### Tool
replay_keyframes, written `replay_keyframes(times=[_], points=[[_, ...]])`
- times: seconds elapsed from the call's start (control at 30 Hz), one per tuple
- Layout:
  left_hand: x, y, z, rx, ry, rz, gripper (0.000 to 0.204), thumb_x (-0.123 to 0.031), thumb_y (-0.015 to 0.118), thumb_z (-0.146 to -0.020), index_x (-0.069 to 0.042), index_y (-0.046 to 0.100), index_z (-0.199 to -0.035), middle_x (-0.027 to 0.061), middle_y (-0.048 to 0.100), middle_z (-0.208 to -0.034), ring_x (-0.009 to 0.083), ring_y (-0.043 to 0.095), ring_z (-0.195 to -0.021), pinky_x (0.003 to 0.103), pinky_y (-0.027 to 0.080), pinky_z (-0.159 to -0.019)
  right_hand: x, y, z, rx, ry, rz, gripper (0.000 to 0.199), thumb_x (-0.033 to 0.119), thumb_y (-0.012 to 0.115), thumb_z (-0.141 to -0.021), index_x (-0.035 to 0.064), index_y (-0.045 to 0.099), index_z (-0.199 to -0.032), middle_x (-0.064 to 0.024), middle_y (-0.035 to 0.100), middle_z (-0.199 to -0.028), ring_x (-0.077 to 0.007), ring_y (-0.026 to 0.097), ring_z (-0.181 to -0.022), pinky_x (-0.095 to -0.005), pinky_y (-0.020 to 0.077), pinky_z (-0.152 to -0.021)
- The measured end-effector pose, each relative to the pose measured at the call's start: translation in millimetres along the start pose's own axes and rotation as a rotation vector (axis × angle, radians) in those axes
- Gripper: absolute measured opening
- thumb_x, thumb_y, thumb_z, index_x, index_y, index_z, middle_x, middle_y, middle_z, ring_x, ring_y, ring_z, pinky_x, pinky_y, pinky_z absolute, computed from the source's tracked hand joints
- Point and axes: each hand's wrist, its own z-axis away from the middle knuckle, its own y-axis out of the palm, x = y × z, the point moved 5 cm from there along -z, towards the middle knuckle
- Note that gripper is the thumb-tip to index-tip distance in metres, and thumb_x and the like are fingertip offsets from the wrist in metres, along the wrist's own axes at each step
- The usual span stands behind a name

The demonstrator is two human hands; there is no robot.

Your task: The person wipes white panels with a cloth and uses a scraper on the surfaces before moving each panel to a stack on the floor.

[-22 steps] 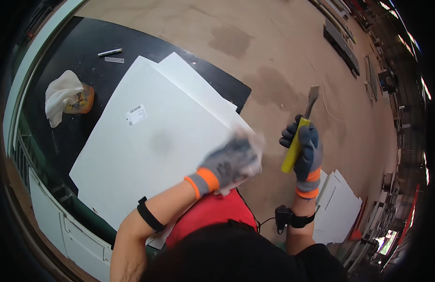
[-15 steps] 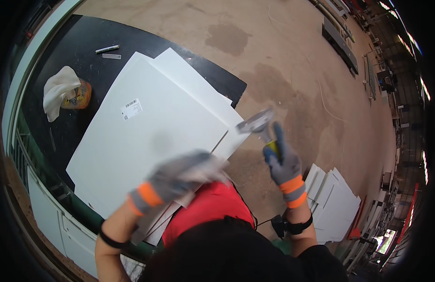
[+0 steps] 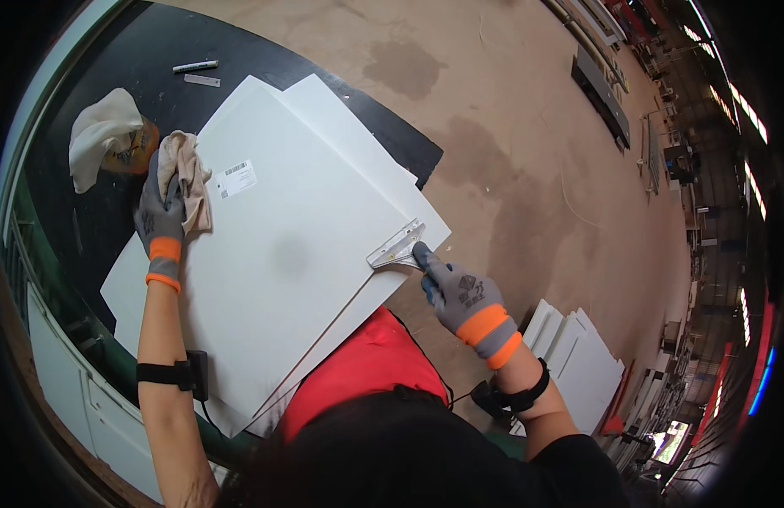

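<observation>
Left hand [image 3: 159, 224] grips a beige rag [image 3: 184, 176] beside the white rectangular label [image 3: 236, 179], upper left; right hand [image 3: 460, 292] clasps a metal scraper [image 3: 397, 248] on the white panel [image 3: 282, 254].

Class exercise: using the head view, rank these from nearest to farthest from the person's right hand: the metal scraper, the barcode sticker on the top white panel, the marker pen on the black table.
1. Metal scraper: held in the right hand, blade on the panel's right edge.
2. Barcode sticker: upper left on the top white panel, toward the left hand.
3. Marker pen: far end of the black table, past the panels.
</observation>
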Motion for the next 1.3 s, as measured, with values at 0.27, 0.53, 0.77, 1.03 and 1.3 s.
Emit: replay_keyframes(times=[0.27, 0.53, 0.77, 1.03, 1.3], points=[[-21, -8, 4, -0.021, -0.024, -0.053, 0.049, -0.028, 0.059, -0.088, -0.006, 0.051, -0.131, 0.0153, 0.059, -0.127, 0.0327, 0.057, -0.115, 0.042, 0.04, -0.102, 5, -1, 3, 0.023, 0.027, 0.071, 0.051, 0.023, 0.047, -0.096, 0.0251, 0.039, -0.146, -0.0151, 0.065, -0.093, -0.0349, 0.063, -0.08, -0.0428, 0.0502, -0.072], [-21, -9, 6, -0.012, -0.034, -0.018, 0.053, -0.025, 0.061, -0.082, -0.007, 0.051, -0.131, 0.0155, 0.06, -0.125, 0.0323, 0.056, -0.116, 0.042, 0.038, -0.104, 17, -12, -29, 0.074, -0.046, 0.105, 0.05, 0.032, 0.042, -0.098, 0.0241, 0.036, -0.147, -0.0178, 0.066, -0.103, -0.0378, 0.065, -0.089, -0.0474, 0.0518, -0.078], [-20, -9, 5, -0.036, -0.045, -0.086, 0.052, -0.025, 0.061, -0.082, -0.008, 0.052, -0.13, 0.0158, 0.061, -0.122, 0.0313, 0.056, -0.113, 0.042, 0.036, -0.107, 46, -43, -75, 0.023, -0.171, 0.197, 0.046, 0.027, 0.046, -0.096, 0.0217, 0.044, -0.142, -0.0182, 0.067, -0.098, -0.04, 0.064, -0.081, -0.0474, 0.0506, -0.071], [-10, -10, 13, -0.071, -0.064, -0.067, 0.048, -0.022, 0.063, -0.084, -0.007, 0.053, -0.129, 0.0153, 0.061, -0.121, 0.0325, 0.056, -0.113, 0.043, 0.036, -0.107, 24, -28, -36, 0.035, -0.176, 0.222, 0.05, 0.022, 0.051, -0.093, 0.0238, 0.044, -0.143, -0.0158, 0.066, -0.094, -0.0364, 0.065, -0.079, -0.046, 0.0513, -0.069], [-32, -18, 11, -0.067, -0.067, 0.023, 0.05, -0.018, 0.063, -0.08, -0.007, 0.053, -0.128, 0.0143, 0.061, -0.12, 0.0321, 0.056, -0.113, 0.045, 0.034, -0.109, 78, -66, -120, 0.025, -0.261, 0.356, 0.049, 0.022, 0.047, -0.094, 0.0244, 0.043, -0.144, -0.0154, 0.068, -0.096, -0.0346, 0.066, -0.081, -0.0456, 0.0514, -0.07]])
